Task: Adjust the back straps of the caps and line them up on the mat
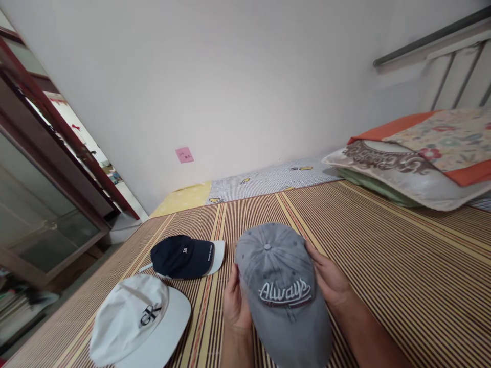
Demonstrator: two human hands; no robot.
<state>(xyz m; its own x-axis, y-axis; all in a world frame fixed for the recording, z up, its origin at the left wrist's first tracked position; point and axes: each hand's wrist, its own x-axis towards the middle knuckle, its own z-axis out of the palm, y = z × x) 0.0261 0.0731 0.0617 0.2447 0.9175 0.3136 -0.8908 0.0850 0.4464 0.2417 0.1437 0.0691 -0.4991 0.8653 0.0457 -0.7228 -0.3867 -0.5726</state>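
A grey cap point(282, 291) with "Always" stitched on its front is held low in the middle, brim toward me. My left hand point(235, 301) grips its left side, fingers curled against the crown. My right hand point(330, 278) holds the right side, thumb on the crown. To the left on the striped mat point(402, 271) lie a navy cap with a white brim point(184, 256) and, nearer me, a white cap with a dark logo point(140, 319).
Pillows point(418, 163) are stacked at the far right against a metal bed rail point(441, 36). A white wall with a pink note point(184, 154) runs behind. A glass-fronted wooden cabinet point(42, 204) stands at the left, beyond the bed's edge.
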